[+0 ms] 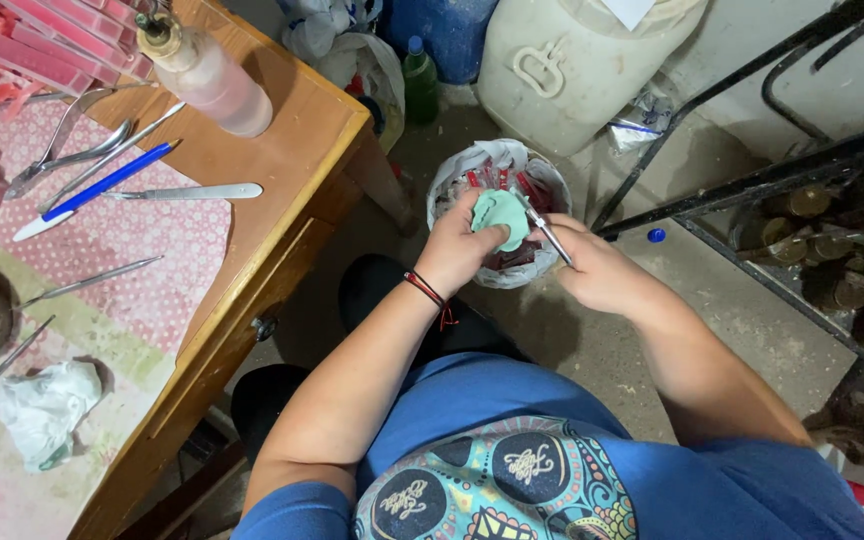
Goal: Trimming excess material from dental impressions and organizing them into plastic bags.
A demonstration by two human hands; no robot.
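My left hand (pixel 457 250) cups a pale green, stiff-looking cast (pixel 500 216) over the lined waste bin (pixel 452 180); my right hand (pixel 597 270) pinches a slim metal carving tool (pixel 544 228); I'd judge the cast light, brittle, best gripped by its thick edges

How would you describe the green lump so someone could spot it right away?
Find the white-lined bin on the floor beside the wooden table. Above it, the left hand grips a pale green lump, the only green among red scraps, while the right hand holds a metal tool against it.
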